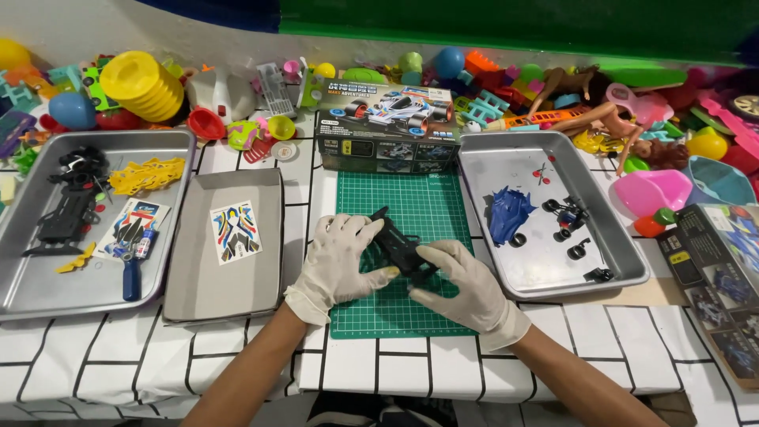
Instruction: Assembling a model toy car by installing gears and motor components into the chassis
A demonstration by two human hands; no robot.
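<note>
Both my hands wear pale gloves and hold a black toy-car chassis just above a green cutting mat. My left hand grips its near-left end. At its right end my right hand pinches it. A metal tray to the right holds a blue car body, black wheels and small black parts. A grey box lid to the left carries a sticker sheet.
A second metal tray at far left holds black parts, yellow parts, a sticker sheet and a blue-handled tool. The model-car box stands behind the mat. Many colourful toys crowd the back. Another box lies at right.
</note>
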